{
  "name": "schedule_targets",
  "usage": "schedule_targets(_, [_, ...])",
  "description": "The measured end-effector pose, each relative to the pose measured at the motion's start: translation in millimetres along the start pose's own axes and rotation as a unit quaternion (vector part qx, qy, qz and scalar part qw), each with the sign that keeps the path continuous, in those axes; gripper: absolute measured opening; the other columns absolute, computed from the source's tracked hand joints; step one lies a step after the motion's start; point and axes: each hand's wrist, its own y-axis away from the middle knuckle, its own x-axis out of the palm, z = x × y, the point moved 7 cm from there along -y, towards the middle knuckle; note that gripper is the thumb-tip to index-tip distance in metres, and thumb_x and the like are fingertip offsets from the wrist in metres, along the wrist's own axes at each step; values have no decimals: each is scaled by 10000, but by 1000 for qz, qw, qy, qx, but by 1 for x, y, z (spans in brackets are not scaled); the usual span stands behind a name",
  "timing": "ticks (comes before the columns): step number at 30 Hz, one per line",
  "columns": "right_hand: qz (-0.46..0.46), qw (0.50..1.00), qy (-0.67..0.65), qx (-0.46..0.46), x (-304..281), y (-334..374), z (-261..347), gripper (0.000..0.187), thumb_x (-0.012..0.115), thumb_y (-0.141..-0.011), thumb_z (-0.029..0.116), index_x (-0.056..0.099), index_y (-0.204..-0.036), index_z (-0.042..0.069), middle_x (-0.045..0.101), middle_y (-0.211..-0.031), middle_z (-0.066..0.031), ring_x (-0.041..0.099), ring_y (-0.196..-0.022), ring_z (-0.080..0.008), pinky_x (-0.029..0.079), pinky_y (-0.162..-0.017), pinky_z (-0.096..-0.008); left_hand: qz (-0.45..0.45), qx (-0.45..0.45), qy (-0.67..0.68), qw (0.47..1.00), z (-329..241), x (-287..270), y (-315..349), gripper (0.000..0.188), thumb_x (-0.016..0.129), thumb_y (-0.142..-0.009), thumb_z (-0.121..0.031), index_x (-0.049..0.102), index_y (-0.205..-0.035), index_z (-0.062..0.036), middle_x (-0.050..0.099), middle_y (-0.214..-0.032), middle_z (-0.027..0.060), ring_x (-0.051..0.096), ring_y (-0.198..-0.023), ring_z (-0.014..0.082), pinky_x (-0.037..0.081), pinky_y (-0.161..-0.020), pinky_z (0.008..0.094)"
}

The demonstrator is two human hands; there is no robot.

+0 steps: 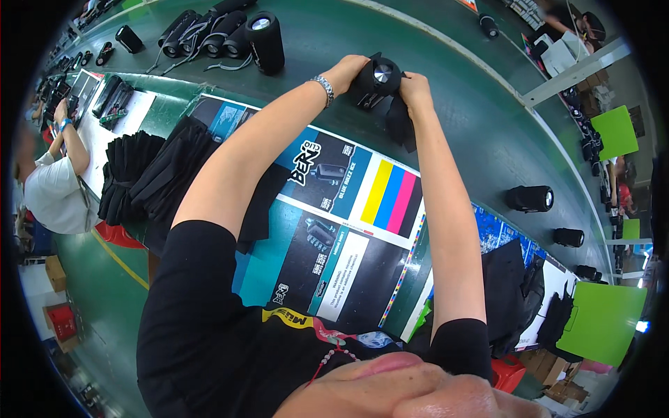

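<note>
Out at arm's length over the green work surface, both hands are closed about a black cylindrical speaker [380, 78] with a shiny silver round end. My left hand [350, 67] grips its left side, fingertips partly hidden behind black material. On the other side, my right hand [416, 92] pinches a black fabric piece [400, 124] that hangs down beside the speaker. Whether the fabric is wrapped round the speaker, I cannot tell. Nearest to the left stands another black speaker [265, 45], upright, its silver end upward.
Several speakers with grey cords [209, 38] lie at the far left. Black fabric stacks [143, 171] sit left of my arm, more black fabric [505, 285] to the right. Printed sheets [348, 240] cover the near bench. Single speakers [529, 198] lie rightward. A co-worker [59, 184] sits left.
</note>
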Motion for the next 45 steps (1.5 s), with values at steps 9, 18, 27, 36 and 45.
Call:
schedule_targets(9, [19, 982, 183, -37, 13, 4, 1, 225, 611, -817, 281, 715, -961, 143, 676, -1022, -162, 625, -995, -365, 507, -837, -420, -104, 382, -398, 828, 3, -42, -47, 241, 609, -833, -203, 704, -915, 3, 697, -980, 84, 641, -850, 155, 481, -721, 267])
schedule_targets(18, [-19, 978, 207, 5, -17, 11, -30, 292, 608, -814, 286, 699, -1076, 193, 661, -1118, -135, 625, -1027, -348, 499, -874, -414, -60, 284, 32, 957, -5, 17, -6, 492, 481, -955, -470, 666, -869, -22, 653, -835, 39, 577, -723, 106, 461, -687, 251])
schedule_targets(27, [118, 882, -453, 60, -31, 125, 19, 417, 706, -846, 354, 569, -1072, 31, 580, -864, -50, 486, -565, -87, 364, -421, -211, 168, 148, 273, 935, -33, 70, 54, 707, 182, -975, -533, 585, -1080, 37, 649, -1003, 235, 625, -973, 368, 482, -924, 475])
schedule_targets(36, [-215, 924, 9, -315, -130, 169, 91, 712, 893, -532, 176, 548, -1136, 26, 613, -1072, -134, 578, -1001, -284, 483, -858, -367, -79, 130, 60, 987, -28, 44, 81, 479, 410, -990, -450, 592, -1154, -39, 661, -1076, 81, 594, -1048, 154, 426, -851, 273])
schedule_targets(45, [-140, 934, 103, -311, -107, 146, 74, 592, 841, -625, 238, 603, -1131, 44, 628, -1100, -133, 540, -1094, -309, 484, -873, -395, 50, 257, -388, 884, -43, 109, 46, 531, 664, -858, -414, 629, -1107, 54, 638, -920, 65, 563, -793, 95, 459, -695, 230])
